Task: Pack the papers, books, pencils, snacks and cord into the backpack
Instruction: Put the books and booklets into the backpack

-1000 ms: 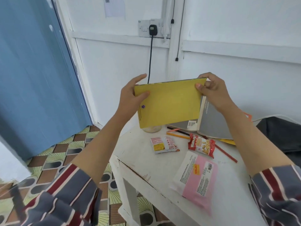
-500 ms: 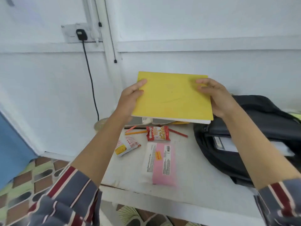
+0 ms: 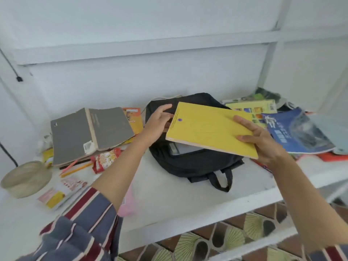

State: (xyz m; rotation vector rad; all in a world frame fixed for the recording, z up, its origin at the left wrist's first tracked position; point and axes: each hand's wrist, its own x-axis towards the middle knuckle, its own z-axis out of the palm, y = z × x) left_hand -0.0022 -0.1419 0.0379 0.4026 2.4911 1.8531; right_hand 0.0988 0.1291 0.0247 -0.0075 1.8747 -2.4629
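Observation:
A yellow book [image 3: 211, 129] hovers flat over the open black backpack [image 3: 195, 162] in the middle of the white table [image 3: 169, 196]. My right hand [image 3: 258, 140] grips the book's right end. At the book's left edge, my left hand [image 3: 160, 122] has its fingers spread and touches the backpack's upper rim. Something grey lies inside the backpack. To the left lie an open grey book [image 3: 90, 131], a red snack packet [image 3: 105, 160], pencils [image 3: 75, 168], and a pink-and-yellow packet [image 3: 60, 191].
More books, a yellow-green one [image 3: 261, 110] and a blue one [image 3: 297, 130], lie stacked at the right. A round beige pouch [image 3: 24, 178] sits at the far left. A pink packet [image 3: 128, 204] shows under my left arm. Patterned floor tiles lie beyond the table's front edge.
The view swung right from the table's left end to the backpack. The yellow book went from upright to flat and moved right over the backpack's opening. My left hand slid off it.

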